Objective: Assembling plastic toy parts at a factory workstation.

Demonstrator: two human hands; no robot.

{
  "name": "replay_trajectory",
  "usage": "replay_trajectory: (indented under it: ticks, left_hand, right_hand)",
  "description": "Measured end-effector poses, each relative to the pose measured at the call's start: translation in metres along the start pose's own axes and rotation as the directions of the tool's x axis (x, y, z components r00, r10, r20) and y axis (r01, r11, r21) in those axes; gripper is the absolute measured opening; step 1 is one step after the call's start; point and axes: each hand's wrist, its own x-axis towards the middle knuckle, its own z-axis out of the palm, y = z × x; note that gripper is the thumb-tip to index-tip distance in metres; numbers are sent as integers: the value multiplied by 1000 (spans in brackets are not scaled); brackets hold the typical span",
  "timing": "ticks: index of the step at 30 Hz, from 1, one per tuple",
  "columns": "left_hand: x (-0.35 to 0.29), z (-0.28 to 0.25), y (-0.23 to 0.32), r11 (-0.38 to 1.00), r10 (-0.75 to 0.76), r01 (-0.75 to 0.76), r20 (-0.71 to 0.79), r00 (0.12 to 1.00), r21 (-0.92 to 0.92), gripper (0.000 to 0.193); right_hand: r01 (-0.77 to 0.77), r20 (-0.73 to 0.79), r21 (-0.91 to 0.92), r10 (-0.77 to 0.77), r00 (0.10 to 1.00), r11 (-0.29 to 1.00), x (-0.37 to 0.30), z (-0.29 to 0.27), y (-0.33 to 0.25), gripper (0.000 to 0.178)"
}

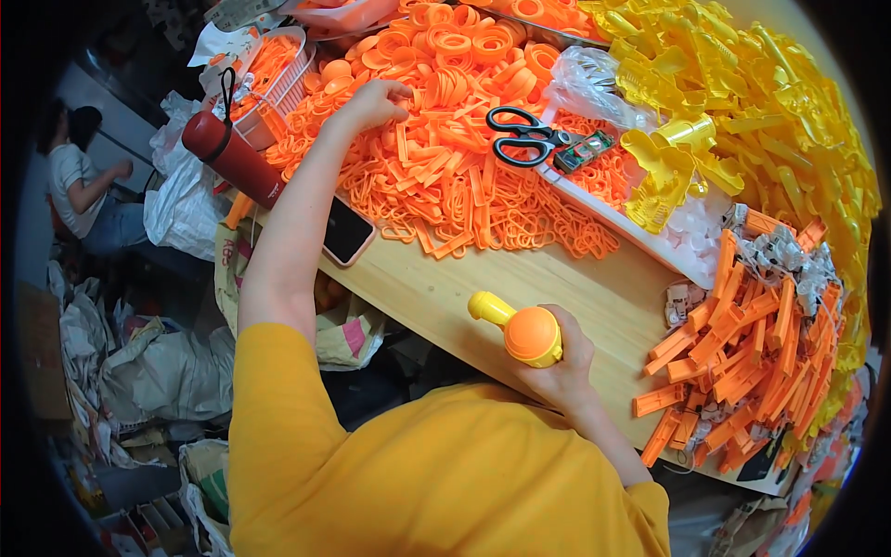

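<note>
Find the yellow piece with an orange dome (533, 336) just below the frame's centre, clamped in the right grip (570, 351) over the near edge of the table (445, 292); expect light, stiff, probably hollow plastic, smooth enough to turn in a loose hold; take it round the yellow collar (549, 358) under the dome, or by the stub (491, 307) pointing left; look top, left of centre, for the left grip (376, 104) at the heap of orange parts (436, 121); cannot tell whether apart or together there.
</note>
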Motion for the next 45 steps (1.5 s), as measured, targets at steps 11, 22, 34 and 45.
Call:
replay_trajectory:
  ticks: [11, 22, 34, 45]
  left_hand:
    - [-53, 23, 25, 845, 453, -178, -496, 741, 505, 55]
    - [-171, 129, 127, 374, 334, 98, 233, 914, -922, 56]
    - [-184, 160, 166, 567, 119, 318, 458, 881, -760, 17]
    - [-194, 187, 147, 531, 604, -483, -90, 792, -696, 34]
  right_hand:
    - [-55, -88, 88, 63, 994, 995, -5, -10, 1, 65]
    - [-526, 277, 831, 685, 674, 181, 13, -44, 6, 49]
    - [-539, 95, 662, 655, 750, 521, -8, -44, 6, 56]
    - [-664, 520, 744, 689, 505, -76, -7, -46, 1, 54]
